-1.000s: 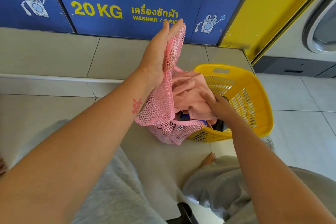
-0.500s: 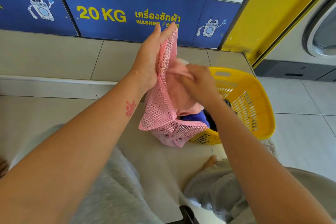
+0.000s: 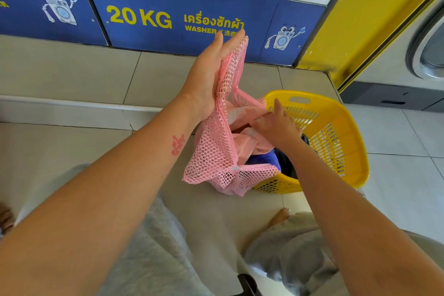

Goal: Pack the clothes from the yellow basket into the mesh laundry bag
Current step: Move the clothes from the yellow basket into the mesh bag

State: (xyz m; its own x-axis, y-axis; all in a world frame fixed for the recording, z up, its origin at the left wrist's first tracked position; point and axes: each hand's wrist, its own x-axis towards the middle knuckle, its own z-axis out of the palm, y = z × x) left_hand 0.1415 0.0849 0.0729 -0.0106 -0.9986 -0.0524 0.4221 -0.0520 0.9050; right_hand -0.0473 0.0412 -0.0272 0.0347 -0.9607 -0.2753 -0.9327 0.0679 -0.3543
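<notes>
A pink mesh laundry bag (image 3: 217,151) hangs open in front of me. My left hand (image 3: 206,79) grips its upper edge and holds it high. My right hand (image 3: 276,124) is at the bag's mouth, fingers closed on a pink garment (image 3: 242,144) that sits mostly inside the bag. The yellow basket (image 3: 336,137) stands on the floor just right of the bag, touching it. Blue cloth (image 3: 264,158) and dark cloth (image 3: 286,163) show at the basket's near side, partly hidden by my right forearm.
A blue washer panel (image 3: 168,14) marked 20 KG runs along the back above a tiled step (image 3: 72,74). A yellow wall (image 3: 374,14) and another washer door (image 3: 430,50) are at the right. My grey-clad knees and a bare foot (image 3: 280,216) lie below the bag.
My right hand lifted the pink garment from the basket up to the bag's mouth, then pushed it down into the bag. My left hand kept the bag raised.
</notes>
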